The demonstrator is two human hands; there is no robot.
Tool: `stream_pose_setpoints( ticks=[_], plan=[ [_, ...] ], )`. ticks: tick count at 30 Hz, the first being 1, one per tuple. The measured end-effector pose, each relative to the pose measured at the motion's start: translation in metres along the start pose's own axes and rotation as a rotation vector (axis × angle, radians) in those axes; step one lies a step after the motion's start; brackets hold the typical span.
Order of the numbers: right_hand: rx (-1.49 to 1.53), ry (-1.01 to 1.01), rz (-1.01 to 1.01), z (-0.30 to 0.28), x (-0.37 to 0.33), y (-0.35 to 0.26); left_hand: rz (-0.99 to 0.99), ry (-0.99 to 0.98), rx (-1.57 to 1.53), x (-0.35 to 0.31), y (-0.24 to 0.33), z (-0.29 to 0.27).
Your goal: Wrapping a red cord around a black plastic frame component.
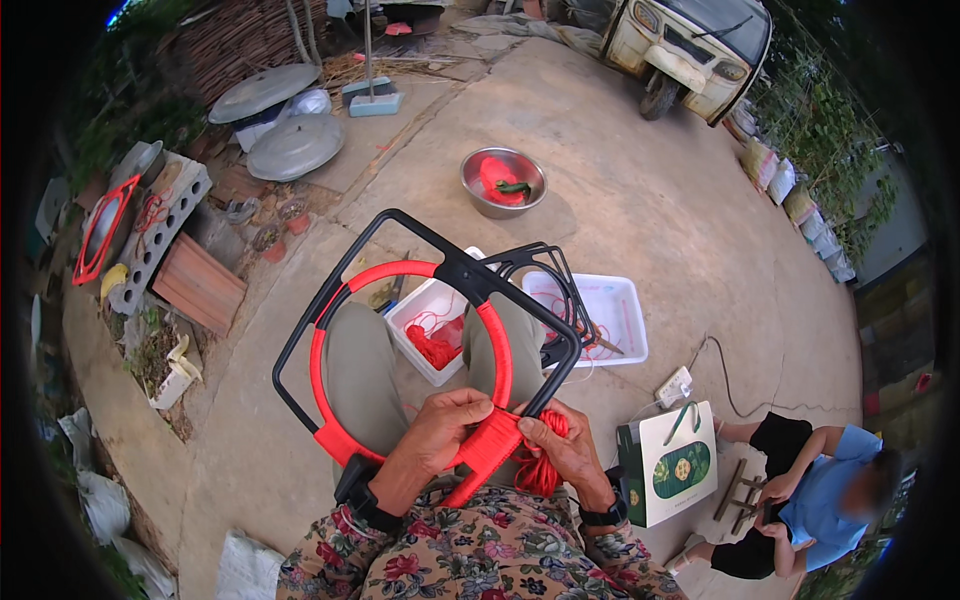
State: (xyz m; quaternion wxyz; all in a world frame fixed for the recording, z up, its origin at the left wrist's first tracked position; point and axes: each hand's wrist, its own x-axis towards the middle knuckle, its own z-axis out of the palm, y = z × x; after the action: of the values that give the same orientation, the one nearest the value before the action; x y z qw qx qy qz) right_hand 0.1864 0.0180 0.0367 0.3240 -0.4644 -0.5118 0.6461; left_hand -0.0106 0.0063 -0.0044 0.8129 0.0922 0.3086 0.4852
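A black frame [462,272] with an inner ring wrapped largely in red cord [496,345] leans over my lap. My left hand [440,430] is closed in a pinch at the red-wrapped joint on its near side. Beside it, my right hand [572,445] grips a loose bundle of red cord [540,474], its thumb close to the black bar. Between my knees, a white tray [437,376] contains tangled red cord [436,345]. To its right is a second white tray [634,315] with scissors [606,342] and loose strands. Another black frame [548,262] rests across the trays.
Ahead sits a metal bowl [507,209] with red and green contents. At right are a gift bag [666,490], a power strip [674,388] with a cable, and a seated person in blue [828,490]. Hollow blocks [160,225] stand left; a three-wheeled vehicle [690,50] is parked far right.
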Motion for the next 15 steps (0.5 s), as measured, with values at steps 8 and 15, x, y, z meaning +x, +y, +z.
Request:
stream_pose_setpoints(
  ticks=[8,15],
  plan=[
    [0.180,0.007,0.067,-0.025,-0.023,0.001,-0.052,-0.016,0.049,-0.002,0.006,0.009],
    [0.093,-0.087,0.248,-0.020,-0.022,-0.001,-0.045,-0.060,0.202,0.007,-0.005,0.004]
  ],
)
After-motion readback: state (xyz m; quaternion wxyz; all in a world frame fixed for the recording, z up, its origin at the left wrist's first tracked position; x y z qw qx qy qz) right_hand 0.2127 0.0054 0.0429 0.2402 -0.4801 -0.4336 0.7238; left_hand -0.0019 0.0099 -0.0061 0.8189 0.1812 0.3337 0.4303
